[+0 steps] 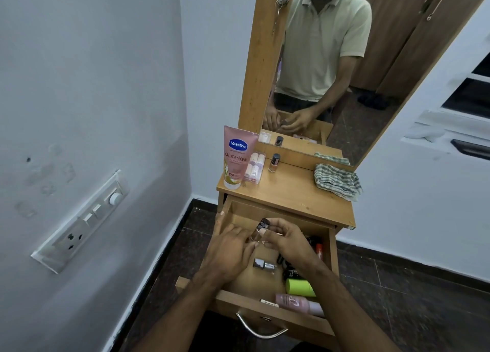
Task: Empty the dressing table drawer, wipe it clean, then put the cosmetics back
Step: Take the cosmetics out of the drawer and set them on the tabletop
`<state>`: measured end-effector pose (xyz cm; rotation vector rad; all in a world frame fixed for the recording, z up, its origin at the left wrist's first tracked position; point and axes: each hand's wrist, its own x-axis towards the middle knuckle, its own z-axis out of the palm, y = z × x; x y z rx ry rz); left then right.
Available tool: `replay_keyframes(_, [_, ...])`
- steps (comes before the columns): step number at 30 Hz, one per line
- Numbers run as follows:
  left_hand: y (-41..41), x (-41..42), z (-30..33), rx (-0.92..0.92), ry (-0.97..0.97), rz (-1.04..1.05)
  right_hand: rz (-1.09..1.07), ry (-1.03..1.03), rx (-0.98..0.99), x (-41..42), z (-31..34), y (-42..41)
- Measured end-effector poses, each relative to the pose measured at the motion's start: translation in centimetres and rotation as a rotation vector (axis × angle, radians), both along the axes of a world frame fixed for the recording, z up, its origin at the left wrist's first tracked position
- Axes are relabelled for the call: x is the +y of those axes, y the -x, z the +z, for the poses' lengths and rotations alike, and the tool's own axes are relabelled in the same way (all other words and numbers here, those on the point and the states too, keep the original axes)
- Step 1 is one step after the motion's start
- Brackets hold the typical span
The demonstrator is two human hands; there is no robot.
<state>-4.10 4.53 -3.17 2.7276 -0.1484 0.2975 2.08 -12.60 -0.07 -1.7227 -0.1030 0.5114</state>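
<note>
Head view: the right hand [285, 241] hangs over the open drawer [332, 256], its thumb and fingers curled to pinch a small bottle [260, 228] with a dark cap. The cap tilts up and away from the fingertips, and the clear body points down toward the left hand [230, 248]. That hand lies just left of the bottle with its fingers fairly straight and close together, tips reaching under the bottle's lower end; whether they touch it cannot be told.

Below the fingers of both hands, on the drawer floor, a second small vial [263, 265] lies on its side. Right of it, partly hidden under the right wrist, sit dark cosmetics, too blurred to name. Nearer the drawer front, below the right forearm, lie a green tube [299, 287] and a pink tube [301, 302].

Beyond the fingers, on the tabletop [291, 195], stand a Vaseline tube [236, 157], a clear pack [255, 167] of small sticks beside it, and a nail polish [274, 162]. A striped cloth [337, 180] lies crumpled on the top's right side. The mirror [344, 68] behind reflects both hands.
</note>
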Motion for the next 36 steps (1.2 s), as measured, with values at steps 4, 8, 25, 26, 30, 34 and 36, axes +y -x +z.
replay_keyframes(4, [0.0, 0.1, 0.3, -0.009, -0.005, 0.018, -0.009, 0.038, -0.056, 0.2, 0.0, 0.1])
replay_keyframes(8, [-0.1, 0.1, 0.3, 0.022, -0.002, 0.061, 0.035, 0.165, -0.18, 0.0, 0.4, 0.4])
replay_keyframes(25, [-0.5, 0.3, -0.6, -0.094, 0.029, 0.125, 0.082, 0.19, -0.172, -0.9, 1.9, -0.5])
replay_keyframes(26, [-0.5, 0.3, -0.6, -0.088, 0.032, 0.12, 0.065, 0.108, -0.128, -0.8, 2.0, -0.5])
replay_keyframes(30, [-0.6, 0.3, -0.6, -0.093, 0.036, 0.106, 0.109, 0.054, -0.105, -0.1, 1.8, -0.6])
replay_keyframes(34, [-0.4, 0.4, -0.4, -0.032, 0.004, 0.125, 0.045, 0.126, -0.229, 0.3, 2.4, -1.3])
replay_keyframes(36, [-0.3, 0.4, -0.7, 0.104, -0.023, 0.111, -0.061, 0.182, -0.32, 0.5, 3.8, -2.9])
